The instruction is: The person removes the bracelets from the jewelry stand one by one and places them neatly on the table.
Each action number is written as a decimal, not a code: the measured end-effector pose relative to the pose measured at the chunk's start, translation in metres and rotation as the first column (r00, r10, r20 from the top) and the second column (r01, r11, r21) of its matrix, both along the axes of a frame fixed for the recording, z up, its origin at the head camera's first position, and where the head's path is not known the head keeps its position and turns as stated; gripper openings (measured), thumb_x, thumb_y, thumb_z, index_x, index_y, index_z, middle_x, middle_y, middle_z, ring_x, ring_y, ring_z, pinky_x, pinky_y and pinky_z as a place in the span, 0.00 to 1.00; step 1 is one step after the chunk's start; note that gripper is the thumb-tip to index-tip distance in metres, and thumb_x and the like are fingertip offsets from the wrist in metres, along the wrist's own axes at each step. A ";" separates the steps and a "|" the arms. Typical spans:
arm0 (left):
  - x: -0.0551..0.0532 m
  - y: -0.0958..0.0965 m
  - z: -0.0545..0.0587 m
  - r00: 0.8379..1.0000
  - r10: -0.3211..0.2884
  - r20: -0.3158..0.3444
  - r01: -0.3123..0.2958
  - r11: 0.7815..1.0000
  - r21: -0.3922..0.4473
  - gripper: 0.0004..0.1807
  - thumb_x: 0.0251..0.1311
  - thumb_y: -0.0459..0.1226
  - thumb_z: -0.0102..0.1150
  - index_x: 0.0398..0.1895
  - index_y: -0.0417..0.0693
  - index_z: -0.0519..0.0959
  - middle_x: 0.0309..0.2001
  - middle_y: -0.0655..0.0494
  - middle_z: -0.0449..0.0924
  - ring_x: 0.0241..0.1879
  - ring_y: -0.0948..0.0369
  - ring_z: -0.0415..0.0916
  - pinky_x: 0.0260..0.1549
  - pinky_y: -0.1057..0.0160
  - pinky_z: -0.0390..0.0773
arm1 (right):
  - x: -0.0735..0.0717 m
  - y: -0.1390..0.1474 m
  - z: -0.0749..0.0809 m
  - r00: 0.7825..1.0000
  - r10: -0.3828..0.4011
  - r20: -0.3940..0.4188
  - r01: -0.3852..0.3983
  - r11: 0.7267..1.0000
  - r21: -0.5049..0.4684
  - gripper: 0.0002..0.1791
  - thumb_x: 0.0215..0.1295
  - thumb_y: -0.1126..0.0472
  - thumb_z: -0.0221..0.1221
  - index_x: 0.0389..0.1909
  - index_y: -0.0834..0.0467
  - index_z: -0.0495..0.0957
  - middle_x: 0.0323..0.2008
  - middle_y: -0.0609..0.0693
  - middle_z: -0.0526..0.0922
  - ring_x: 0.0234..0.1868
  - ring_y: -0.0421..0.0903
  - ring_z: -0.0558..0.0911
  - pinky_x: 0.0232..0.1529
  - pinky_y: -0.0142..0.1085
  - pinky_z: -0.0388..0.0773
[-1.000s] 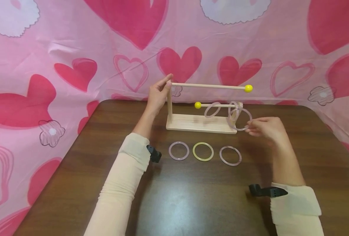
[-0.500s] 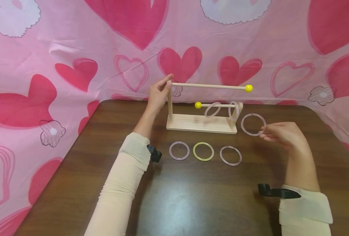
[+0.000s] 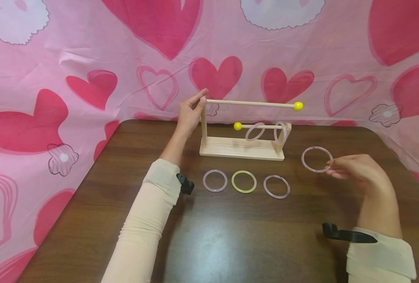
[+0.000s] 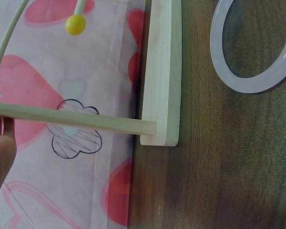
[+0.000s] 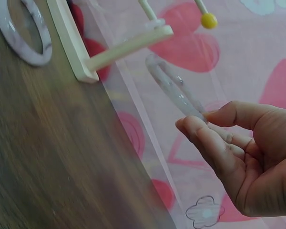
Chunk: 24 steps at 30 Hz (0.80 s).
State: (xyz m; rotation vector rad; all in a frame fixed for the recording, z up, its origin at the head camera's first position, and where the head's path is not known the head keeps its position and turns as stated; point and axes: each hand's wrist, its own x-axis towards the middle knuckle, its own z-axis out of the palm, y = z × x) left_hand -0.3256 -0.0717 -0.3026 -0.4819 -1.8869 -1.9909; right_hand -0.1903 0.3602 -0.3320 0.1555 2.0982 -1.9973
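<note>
In the head view my left hand [image 3: 189,118] pinches the top of the left post of a wooden bangle stand [image 3: 241,149]. My right hand [image 3: 363,173] pinches the edge of a pale purple bangle [image 3: 303,159] between thumb and fingers, above the table right of the stand; the right wrist view shows this bangle [image 5: 174,90] nearly edge-on. Two pale bangles hang on the stand's lower rod [image 3: 244,126]. In front of the stand, a purple bangle [image 3: 204,181], a yellow-green bangle [image 3: 232,182] and a marbled purple bangle [image 3: 265,185] lie flat in a row.
The stand's upper rod [image 3: 250,103] is bare and ends in a yellow ball [image 3: 298,106] on the right. Another yellow ball [image 3: 237,126] tips the lower rod's left end. Behind the brown table [image 3: 209,236] hangs a pink cloth [image 3: 153,47] with hearts.
My right hand has drawn the held bangle away from the stand's right end, rightward and toward me. My left hand, the stand and the other bangles stay where they were.
</note>
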 end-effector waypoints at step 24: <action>0.000 0.000 0.000 1.000 -0.007 0.004 0.007 1.000 0.011 0.19 0.62 0.28 0.53 0.56 0.35 0.71 0.57 0.44 0.72 0.57 0.60 0.69 0.55 0.70 0.68 | 0.005 0.046 -0.021 0.947 0.257 0.192 -0.269 0.962 0.041 0.17 0.66 0.72 0.45 0.28 0.61 0.83 0.27 0.55 0.84 0.30 0.43 0.84 0.35 0.34 0.81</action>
